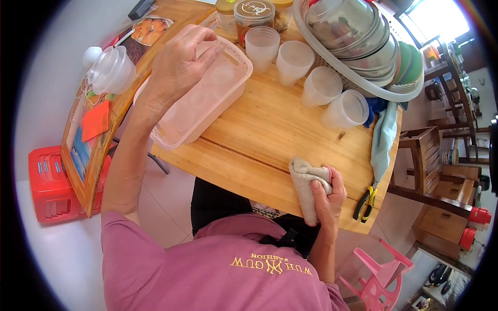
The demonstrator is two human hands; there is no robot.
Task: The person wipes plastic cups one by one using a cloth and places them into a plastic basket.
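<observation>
My left hand (182,65) is above the pink plastic basket (179,140), its fingers curled together near the far rim; what they hold, if anything, is hidden. Round translucent items lie inside the basket. Closed around a folded beige cloth (303,192), my right hand (327,199) rests near the table's front edge. Four translucent plastic cups stand in a slanting row: one cup (262,46) beside the basket, then another (294,61), a third (321,85) and the last (346,110) nearest the right side.
A large basket (363,85) of metal bowls stands at the back right, lidded jars (254,18) at the back. Yellow-black pliers (365,203) and a light blue cloth (383,137) lie along the right edge. Stacked clear containers (111,70) are at left, a pink stool (381,274) below right.
</observation>
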